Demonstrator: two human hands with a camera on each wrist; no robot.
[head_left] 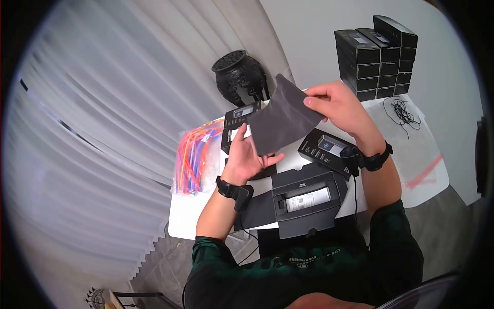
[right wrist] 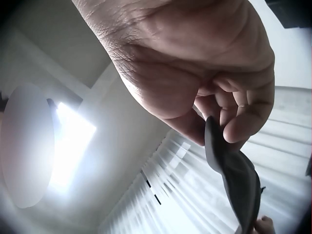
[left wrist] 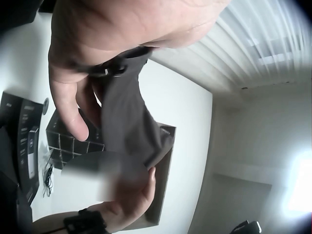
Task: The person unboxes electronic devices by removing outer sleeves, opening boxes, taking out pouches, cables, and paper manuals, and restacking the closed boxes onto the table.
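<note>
A dark grey cloth pouch is stretched in the air between my two hands, above the table. My right hand pinches its upper right corner between thumb and fingers, also plain in the right wrist view. At the lower left edge, my left hand grips it with the palm turned up; some of its fingers are hidden behind the cloth. Dark fittings show beside the left palm in the left wrist view. Below lies an opened black box with a white printed label inside.
A closed black box lies right of the opened one. Colourful strips in clear plastic lie on the left, near another printed box. Stacked black boxes and a tangled black cord are at right; a dark carved stool stands behind.
</note>
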